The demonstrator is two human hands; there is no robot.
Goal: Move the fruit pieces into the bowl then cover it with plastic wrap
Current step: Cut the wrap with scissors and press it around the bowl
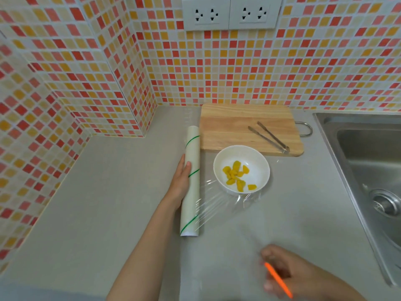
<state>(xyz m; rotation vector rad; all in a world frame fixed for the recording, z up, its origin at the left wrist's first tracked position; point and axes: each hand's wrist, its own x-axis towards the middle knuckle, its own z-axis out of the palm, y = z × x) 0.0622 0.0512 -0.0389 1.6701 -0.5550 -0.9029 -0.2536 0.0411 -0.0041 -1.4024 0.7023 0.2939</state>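
A white bowl (241, 169) stands on the counter in front of the cutting board, with several yellow fruit pieces (236, 175) inside it. Left of the bowl lies a roll of plastic wrap (191, 181), white with green stripes. A clear sheet of wrap (225, 203) runs from the roll to the right, under and around the bowl's near side. My left hand (181, 183) rests flat on the roll's left side. My right hand (280, 272), blurred, is near the bottom edge and grips a thin orange tool (278, 280).
A wooden cutting board (227, 129) lies behind the bowl with metal tongs (270, 136) on its right part. A steel sink (368, 161) fills the right side. Tiled walls close the back and left, with sockets (231, 13) above.
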